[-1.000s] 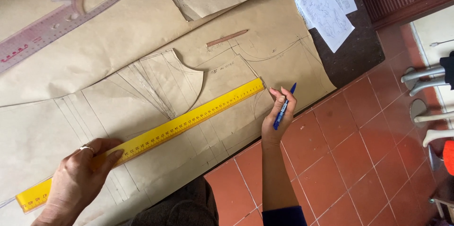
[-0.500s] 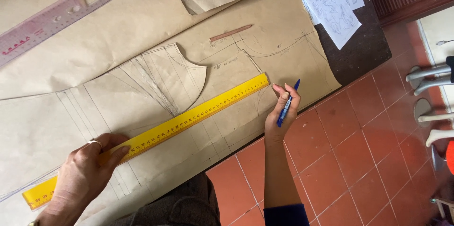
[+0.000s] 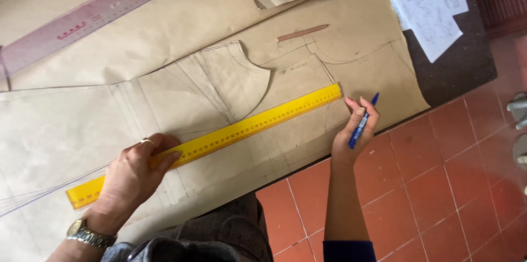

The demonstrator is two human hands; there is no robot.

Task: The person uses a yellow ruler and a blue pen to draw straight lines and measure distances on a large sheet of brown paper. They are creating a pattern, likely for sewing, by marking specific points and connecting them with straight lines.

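Observation:
A long yellow ruler (image 3: 247,127) lies slantwise across brown pattern paper (image 3: 340,64) with a cut pattern piece (image 3: 208,86) on top of it. My left hand (image 3: 134,171), with a ring and a wristwatch, presses flat on the ruler's lower left part. My right hand (image 3: 357,130) rests at the paper's front edge, just past the ruler's right end, and holds a blue pen (image 3: 362,122) tilted point down. A brown pencil (image 3: 302,32) lies loose on the paper further back.
A pink see-through curve ruler (image 3: 93,12) lies at the back left. White sheets with drawings (image 3: 428,4) sit on the dark table corner (image 3: 461,70) at the right. Red floor tiles (image 3: 439,185) lie below the table edge, with chair legs (image 3: 519,111) at the far right.
My right hand with the pen has stayed at the ruler's right end. My left hand keeps pressing the ruler. The view has shifted slightly.

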